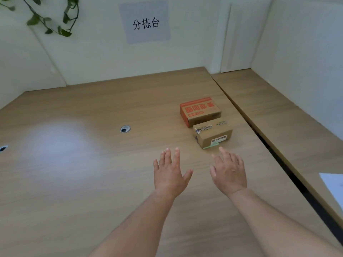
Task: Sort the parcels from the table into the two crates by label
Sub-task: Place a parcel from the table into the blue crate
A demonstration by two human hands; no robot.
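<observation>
Two parcels stand close together on the wooden table (92, 164), right of centre. The farther one is a cardboard box with red-orange print (200, 111). The nearer one is a plain brown box (213, 134) with clear tape on top and a small label on its front face. My left hand (169, 173) and my right hand (229, 171) hover over the table just in front of the brown box, fingers straight and spread, holding nothing. The right fingertips are closest to the brown box, a little short of it. No crate is in view.
A second table (289, 115) adjoins on the right across a dark gap, with a white sheet (334, 186) at its near edge. Two cable holes (125, 128) (3, 148) sit in the tabletop. White partition walls, a paper sign (146, 23) and hanging leaves (48, 19) stand behind.
</observation>
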